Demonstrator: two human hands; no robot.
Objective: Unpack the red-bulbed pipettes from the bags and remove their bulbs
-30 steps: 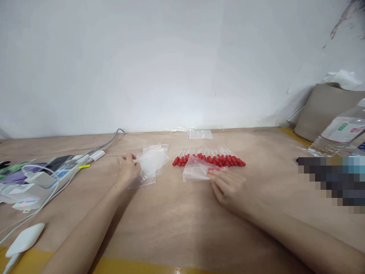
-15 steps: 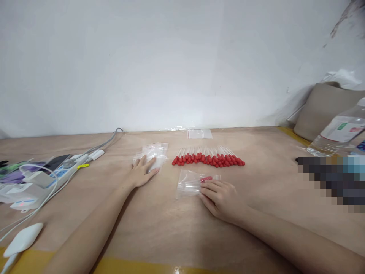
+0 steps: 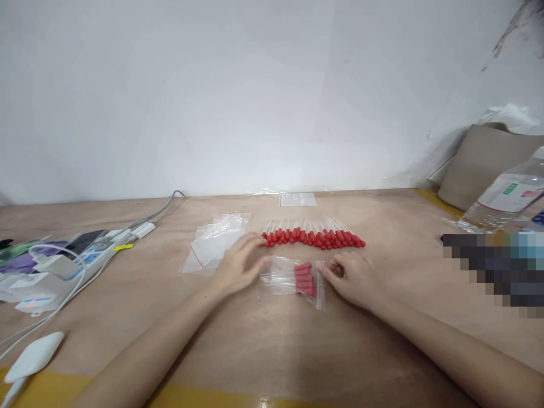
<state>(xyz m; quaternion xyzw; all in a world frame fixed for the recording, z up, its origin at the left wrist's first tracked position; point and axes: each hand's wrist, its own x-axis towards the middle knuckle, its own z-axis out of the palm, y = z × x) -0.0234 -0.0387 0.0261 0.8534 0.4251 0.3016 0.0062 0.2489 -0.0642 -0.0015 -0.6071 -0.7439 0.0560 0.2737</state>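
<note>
A clear zip bag (image 3: 278, 277) lies flat on the brown-covered table with several red-tipped white sticks inside, their red heads (image 3: 304, 279) near its zip edge. My right hand (image 3: 352, 279) is at that edge, thumb and forefinger pinched on the upper corner and the other fingers curled. My left hand (image 3: 241, 263) hovers by the bag's left end, thumb and fingers apart; its fingertips reach the left end of a row of loose red-tipped sticks (image 3: 317, 237), overlapping it in view. Beside my left hand lies a fanned stack of flat zip bags (image 3: 215, 241).
Another flat bag (image 3: 298, 199) lies by the wall. To the left are a power strip (image 3: 100, 252), cables, a white charger (image 3: 34, 357) and purple and green items. A plastic bottle (image 3: 501, 195) and a grey-brown bin (image 3: 480, 164) stand at the right, near a pixelated patch.
My left hand has moved right, off the stack, which now lies more spread out. My right hand has shifted right to the bag's zip edge, uncovering the red heads inside.
</note>
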